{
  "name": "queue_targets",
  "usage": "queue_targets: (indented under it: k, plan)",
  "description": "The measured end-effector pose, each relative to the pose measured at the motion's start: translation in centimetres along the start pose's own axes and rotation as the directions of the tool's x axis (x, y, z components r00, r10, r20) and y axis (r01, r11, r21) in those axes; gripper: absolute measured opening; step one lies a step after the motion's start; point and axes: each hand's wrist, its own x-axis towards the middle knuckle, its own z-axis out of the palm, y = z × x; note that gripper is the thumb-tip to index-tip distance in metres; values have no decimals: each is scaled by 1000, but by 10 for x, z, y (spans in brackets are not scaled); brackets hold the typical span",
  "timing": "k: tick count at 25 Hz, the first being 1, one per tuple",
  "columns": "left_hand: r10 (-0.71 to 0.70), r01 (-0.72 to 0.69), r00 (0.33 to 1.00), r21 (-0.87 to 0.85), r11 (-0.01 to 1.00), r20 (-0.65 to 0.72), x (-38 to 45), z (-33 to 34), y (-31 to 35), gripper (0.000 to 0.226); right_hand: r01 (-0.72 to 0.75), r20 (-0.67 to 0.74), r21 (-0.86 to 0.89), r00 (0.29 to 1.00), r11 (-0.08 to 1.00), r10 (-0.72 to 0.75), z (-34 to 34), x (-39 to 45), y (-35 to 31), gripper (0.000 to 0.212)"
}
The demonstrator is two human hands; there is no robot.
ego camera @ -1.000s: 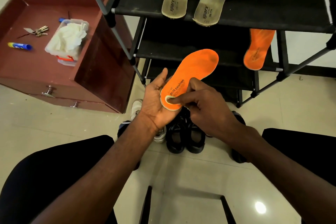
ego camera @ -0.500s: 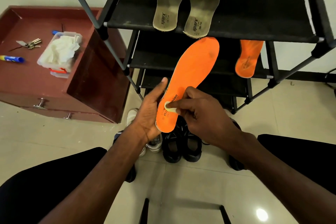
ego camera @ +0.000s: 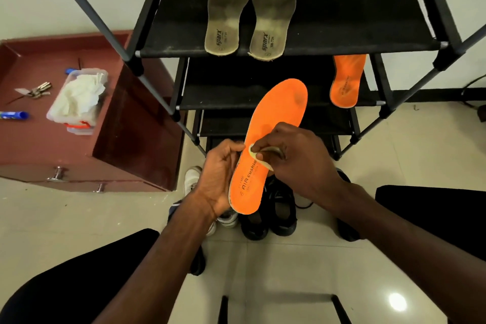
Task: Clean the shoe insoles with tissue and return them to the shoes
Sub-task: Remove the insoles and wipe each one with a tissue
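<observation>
My left hand (ego camera: 219,175) grips an orange insole (ego camera: 278,116) by its heel edge, toe pointing up and away. My right hand (ego camera: 294,158) pinches a small wad of tissue (ego camera: 256,156) against the insole's middle. A second orange insole (ego camera: 345,81) lies on the rack's middle shelf at right. Two dirty grey insoles (ego camera: 249,8) lie side by side on the top shelf. Black shoes (ego camera: 268,216) stand on the floor under my hands, with a white shoe (ego camera: 193,179) to their left.
A black shoe rack (ego camera: 368,16) stands straight ahead. At left a red-brown drawer unit (ego camera: 126,139) carries a clear tub of tissues (ego camera: 79,97), keys (ego camera: 36,91) and a blue pen (ego camera: 14,115). My knees frame the tiled floor; black chair legs show below.
The tissue in my right hand has slid from the insole's heel up to its middle. The insole now stands more upright, and my view has tilted up.
</observation>
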Motion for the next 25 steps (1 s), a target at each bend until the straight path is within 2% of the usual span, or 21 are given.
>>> queue_targets:
  k: [3, 7, 8, 10, 12, 13, 16, 17, 20, 21, 23, 25]
  plan:
    - [-6, 6, 1000, -32, 999, 2, 1, 1, 3, 48, 48, 69, 52, 996, 997, -52, 5, -2, -5, 14]
    - [-90, 89, 996, -76, 993, -2, 4, 0, -4, 60, 217, 195, -75, 960, 973, -199, 15, -19, -17, 13]
    - [-92, 90, 995, -76, 993, -30, 2, 0, -6, 56, 214, 161, -131, 968, 968, -192, 12, -16, -13, 13]
    - [-79, 78, 997, -58, 995, -16, -2, 6, -8, 55, 104, -6, -212, 994, 972, -108, 2, -2, 0, 13]
    - [-71, 71, 997, -55, 996, 4, -5, 11, -8, 59, -4, -122, -198, 992, 980, -21, -4, 6, 5, 14]
    - [-63, 62, 998, -65, 996, -19, -3, 10, -7, 59, 10, -114, -176, 993, 984, -30, 1, 3, 2, 14]
    - [-105, 106, 994, -126, 986, 16, -5, 8, -3, 55, 191, 40, -126, 981, 973, -188, 17, -18, -17, 11]
    - [-103, 105, 994, -119, 987, 26, -6, 7, -4, 54, 192, 39, -131, 981, 973, -189, 14, -15, -13, 11]
    - [-77, 79, 997, -136, 988, 15, -5, 7, -7, 51, 66, -50, -141, 996, 988, -73, 6, 1, -3, 12]
    - [-84, 88, 996, -156, 984, 29, -5, 8, -6, 53, 79, -28, -107, 996, 991, -83, 10, -3, -6, 11]
    - [-96, 106, 994, -180, 978, 60, -7, 7, -2, 61, 194, 73, -70, 979, 978, -189, 19, -19, -23, 9]
    - [-92, 98, 994, -143, 985, 52, -9, 9, -4, 58, 201, 57, -178, 979, 963, -194, 13, -18, -16, 12]
